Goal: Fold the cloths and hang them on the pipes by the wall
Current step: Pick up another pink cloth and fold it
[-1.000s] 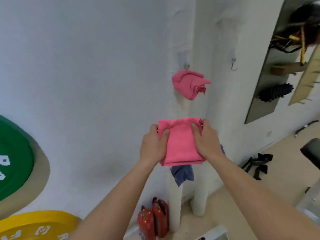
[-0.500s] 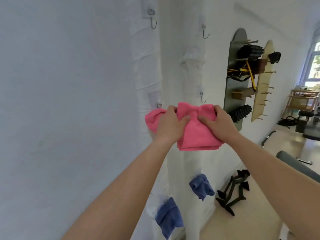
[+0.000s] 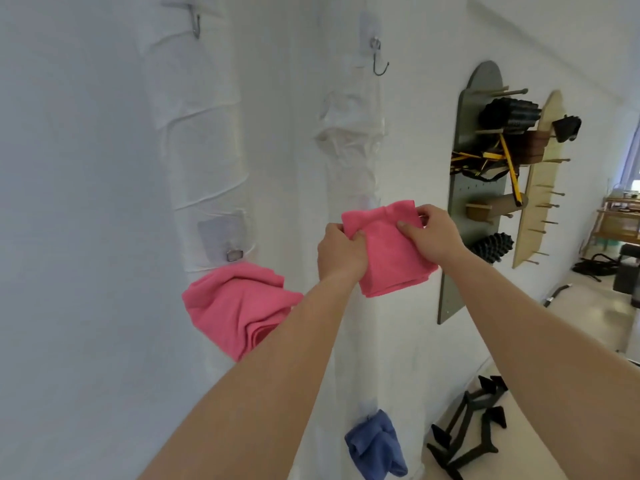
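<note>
As our left hand (image 3: 341, 252) and right hand (image 3: 431, 235) pinch its upper corners, the pink cloth (image 3: 388, 261) hangs before the right pipe (image 3: 349, 150).

A white-painted wall (image 3: 76, 202) runs along the room, where a grey pegboard (image 3: 459, 244) carrying black foam rollers (image 3: 509, 114) and yellow-and-black straps (image 3: 485, 162) hangs beside a pale wooden pegboard (image 3: 540, 188). Black metal stands (image 3: 467, 436) lie on the light beige floor (image 3: 588, 323). Daylight enters through a window (image 3: 633, 154) at far right, above a wooden rack (image 3: 620, 221).
</note>
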The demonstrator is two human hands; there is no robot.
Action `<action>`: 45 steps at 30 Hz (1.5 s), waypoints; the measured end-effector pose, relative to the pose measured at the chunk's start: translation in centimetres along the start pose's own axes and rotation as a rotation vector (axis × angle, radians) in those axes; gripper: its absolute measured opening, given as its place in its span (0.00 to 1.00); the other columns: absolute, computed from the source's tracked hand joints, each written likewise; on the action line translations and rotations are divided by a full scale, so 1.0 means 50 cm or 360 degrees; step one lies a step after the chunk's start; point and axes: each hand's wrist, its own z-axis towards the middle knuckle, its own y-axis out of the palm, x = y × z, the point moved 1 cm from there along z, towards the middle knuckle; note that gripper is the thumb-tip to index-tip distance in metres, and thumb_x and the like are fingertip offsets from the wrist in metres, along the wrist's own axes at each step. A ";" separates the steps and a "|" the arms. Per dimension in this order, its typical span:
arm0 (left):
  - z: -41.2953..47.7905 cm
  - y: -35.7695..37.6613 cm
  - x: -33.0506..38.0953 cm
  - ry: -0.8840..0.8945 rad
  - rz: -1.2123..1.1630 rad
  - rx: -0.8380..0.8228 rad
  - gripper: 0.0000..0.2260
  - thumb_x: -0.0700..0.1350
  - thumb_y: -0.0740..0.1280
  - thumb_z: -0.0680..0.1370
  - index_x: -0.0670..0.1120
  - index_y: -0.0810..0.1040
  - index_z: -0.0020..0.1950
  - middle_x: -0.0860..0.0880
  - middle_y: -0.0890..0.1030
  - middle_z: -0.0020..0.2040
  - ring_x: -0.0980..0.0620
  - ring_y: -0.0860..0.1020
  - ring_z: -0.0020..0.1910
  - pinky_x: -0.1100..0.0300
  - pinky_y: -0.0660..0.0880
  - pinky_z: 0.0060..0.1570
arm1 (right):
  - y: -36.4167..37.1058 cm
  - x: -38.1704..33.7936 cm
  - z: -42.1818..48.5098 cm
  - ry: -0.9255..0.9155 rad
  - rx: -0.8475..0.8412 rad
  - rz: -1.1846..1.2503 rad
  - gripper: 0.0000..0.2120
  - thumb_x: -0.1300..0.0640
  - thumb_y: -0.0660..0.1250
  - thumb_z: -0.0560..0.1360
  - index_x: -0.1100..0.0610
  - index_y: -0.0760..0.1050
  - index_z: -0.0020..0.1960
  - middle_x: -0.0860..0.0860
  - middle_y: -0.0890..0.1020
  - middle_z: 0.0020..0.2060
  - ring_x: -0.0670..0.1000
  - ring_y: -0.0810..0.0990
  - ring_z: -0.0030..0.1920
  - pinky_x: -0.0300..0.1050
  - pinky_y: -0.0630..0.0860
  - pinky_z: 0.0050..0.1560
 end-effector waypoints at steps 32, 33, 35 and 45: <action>0.083 0.166 -0.138 0.0730 0.0574 0.0272 0.20 0.56 0.66 0.76 0.54 0.75 0.67 0.56 0.74 0.62 0.55 0.74 0.58 0.58 0.76 0.50 | 0.094 0.175 0.059 -0.0161 -0.0618 0.0456 0.12 0.62 0.67 0.78 0.52 0.79 0.60 0.51 0.86 0.46 0.54 0.85 0.43 0.57 0.82 0.49; 0.085 0.163 -0.138 0.0738 0.0626 0.0279 0.20 0.55 0.66 0.76 0.54 0.75 0.67 0.56 0.75 0.62 0.55 0.74 0.59 0.56 0.76 0.50 | 0.101 0.176 0.055 -0.0156 -0.0577 0.0422 0.12 0.62 0.67 0.77 0.51 0.79 0.58 0.50 0.86 0.44 0.53 0.85 0.40 0.58 0.82 0.48; 0.088 0.156 -0.129 0.0713 0.0745 0.0273 0.18 0.53 0.66 0.77 0.53 0.76 0.67 0.55 0.75 0.62 0.53 0.73 0.59 0.53 0.77 0.50 | 0.107 0.166 0.051 -0.0138 -0.0524 0.0337 0.12 0.61 0.67 0.76 0.51 0.79 0.58 0.49 0.86 0.41 0.52 0.85 0.37 0.54 0.82 0.46; 0.040 0.078 0.002 0.0589 0.1105 0.0070 0.18 0.54 0.61 0.78 0.51 0.75 0.66 0.51 0.74 0.66 0.47 0.70 0.65 0.51 0.74 0.56 | 0.003 0.038 0.028 0.0029 -0.0511 -0.0068 0.27 0.57 0.59 0.78 0.51 0.63 0.77 0.52 0.71 0.73 0.57 0.69 0.72 0.48 0.66 0.69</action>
